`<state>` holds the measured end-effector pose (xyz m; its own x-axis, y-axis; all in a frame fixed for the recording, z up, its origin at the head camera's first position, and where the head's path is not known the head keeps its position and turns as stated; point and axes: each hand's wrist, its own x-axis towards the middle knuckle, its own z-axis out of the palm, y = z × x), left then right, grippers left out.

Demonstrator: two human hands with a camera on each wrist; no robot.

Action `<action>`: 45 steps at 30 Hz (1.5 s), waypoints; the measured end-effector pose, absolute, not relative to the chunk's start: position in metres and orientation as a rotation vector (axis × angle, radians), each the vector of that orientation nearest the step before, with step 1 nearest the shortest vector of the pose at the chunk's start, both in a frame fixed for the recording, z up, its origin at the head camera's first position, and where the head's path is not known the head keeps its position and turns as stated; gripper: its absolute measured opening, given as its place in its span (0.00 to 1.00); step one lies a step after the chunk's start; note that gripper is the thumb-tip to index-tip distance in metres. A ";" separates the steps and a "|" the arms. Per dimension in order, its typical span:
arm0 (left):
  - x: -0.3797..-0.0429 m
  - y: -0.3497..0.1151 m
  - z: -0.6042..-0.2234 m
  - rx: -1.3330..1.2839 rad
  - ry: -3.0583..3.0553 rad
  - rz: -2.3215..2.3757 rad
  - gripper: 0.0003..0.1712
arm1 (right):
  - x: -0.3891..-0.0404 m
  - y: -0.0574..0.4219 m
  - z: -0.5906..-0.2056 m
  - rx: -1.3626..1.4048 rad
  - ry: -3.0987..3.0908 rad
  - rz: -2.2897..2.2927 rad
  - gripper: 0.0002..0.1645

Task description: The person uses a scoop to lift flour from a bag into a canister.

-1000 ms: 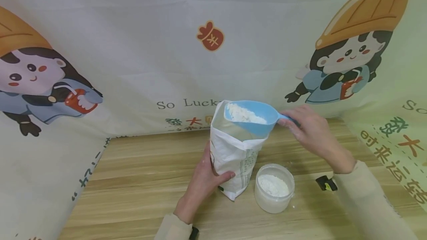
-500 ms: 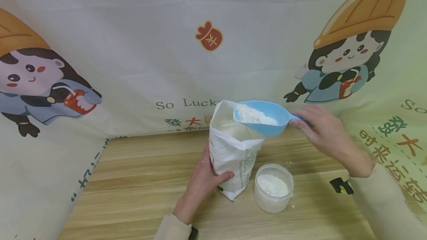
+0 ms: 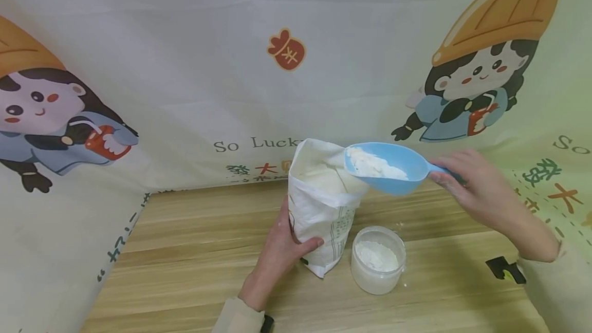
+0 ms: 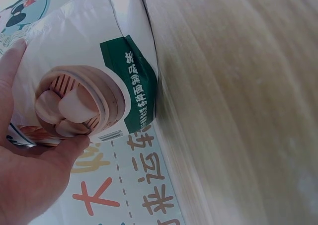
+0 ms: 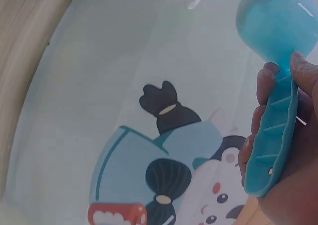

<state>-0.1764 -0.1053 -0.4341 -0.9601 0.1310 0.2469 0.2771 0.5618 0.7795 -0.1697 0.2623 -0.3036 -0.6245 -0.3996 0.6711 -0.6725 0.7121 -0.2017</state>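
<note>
A blue scoop (image 3: 398, 168) carries a heap of white powder (image 3: 375, 163), its tip beside the right rim of an open white flour bag (image 3: 319, 215). My right hand (image 3: 481, 189) grips the scoop's handle, whose ribbed underside (image 5: 273, 140) faces the right wrist camera. Around the lower left side of the bag my left hand (image 3: 282, 240) is wrapped, with the thumb across its front. The bag stands slightly tilted and shows powder inside. In the left wrist view a printed steamer of buns (image 4: 79, 101) covers the bag's side. A round clear tub (image 3: 378, 261) partly filled with white powder stands right of the bag.
The wood-grain table (image 3: 185, 251) runs under everything. A printed cloth (image 3: 208, 66) with cartoon figures hangs behind it and along both sides. Small specks of powder lie beside the tub. Black straps show at both sleeves.
My right hand has moved right with the loaded scoop, taking it from over the bag's mouth to the bag's right rim. The left hand and bag have stayed in place.
</note>
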 end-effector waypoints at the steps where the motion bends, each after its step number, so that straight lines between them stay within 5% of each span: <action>1: -0.176 -0.105 -0.434 -0.349 -2.631 -1.358 0.73 | -0.168 0.265 -0.304 0.804 -2.315 0.579 0.12; 45: -0.176 -0.105 -0.433 -0.332 -2.640 -1.350 0.72 | -0.123 0.315 -0.355 0.837 -2.430 0.295 0.11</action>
<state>-0.1758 -0.1050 -0.4334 -0.9629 0.1249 0.2390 0.2669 0.5685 0.7782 -0.1233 0.3149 -0.3548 -0.6565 -0.5019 0.5631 -0.6222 0.7824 -0.0281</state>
